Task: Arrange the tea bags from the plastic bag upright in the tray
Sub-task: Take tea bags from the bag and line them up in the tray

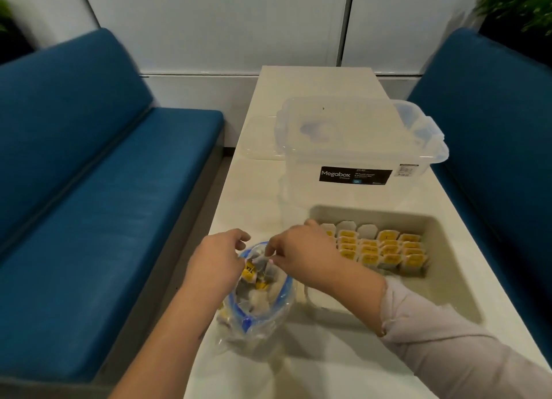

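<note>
A clear plastic bag (257, 318) with a blue zip rim stands open on the white table, full of loose tea bags with yellow tags. My left hand (216, 261) holds the bag's left rim, fingers curled. My right hand (301, 253) reaches into the bag's mouth and pinches a tea bag (263, 259) there. To the right lies a beige tray (448, 267). Several rows of tea bags (385, 250) stand upright in its far half, yellow tags up.
A clear lidded storage box (355, 147) labelled Megabox stands behind the tray, with a clear lid (260, 138) to its left. Blue bench seats (89, 207) flank the narrow table (316, 81). A white wall is behind.
</note>
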### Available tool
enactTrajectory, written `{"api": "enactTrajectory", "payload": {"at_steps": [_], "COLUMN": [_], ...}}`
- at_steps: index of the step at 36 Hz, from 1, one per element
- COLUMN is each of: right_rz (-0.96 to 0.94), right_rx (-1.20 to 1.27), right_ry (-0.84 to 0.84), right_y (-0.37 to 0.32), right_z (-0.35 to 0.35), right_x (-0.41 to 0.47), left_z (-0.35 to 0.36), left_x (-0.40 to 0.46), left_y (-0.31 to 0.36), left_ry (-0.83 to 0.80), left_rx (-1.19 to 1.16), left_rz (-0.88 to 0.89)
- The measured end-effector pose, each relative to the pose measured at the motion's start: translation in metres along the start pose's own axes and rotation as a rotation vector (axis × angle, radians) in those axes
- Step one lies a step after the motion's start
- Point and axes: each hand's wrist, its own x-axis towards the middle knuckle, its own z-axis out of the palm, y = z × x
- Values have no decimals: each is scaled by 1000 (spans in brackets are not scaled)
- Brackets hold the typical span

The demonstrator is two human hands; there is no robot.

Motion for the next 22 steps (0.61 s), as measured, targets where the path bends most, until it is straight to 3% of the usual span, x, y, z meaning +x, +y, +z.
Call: {"api": "enactTrajectory", "payload": {"at_steps": [4,13,22], "right_rz": [-108,-172,-42], "right_rx": [-199,-336,-174], "right_ry": [-65,-269,-278], "right_y": [-18,-38,-42], "right_z": [13,48,51], "right_x": [4,10,10], "left_z": [2,3,3], "left_x": [-1,-3,-4], "left_y": [-3,-7,-6], "left_ry": [27,24,23], "left_rx": [-65,-82,-56], "left_rz": [8,27,44]}}
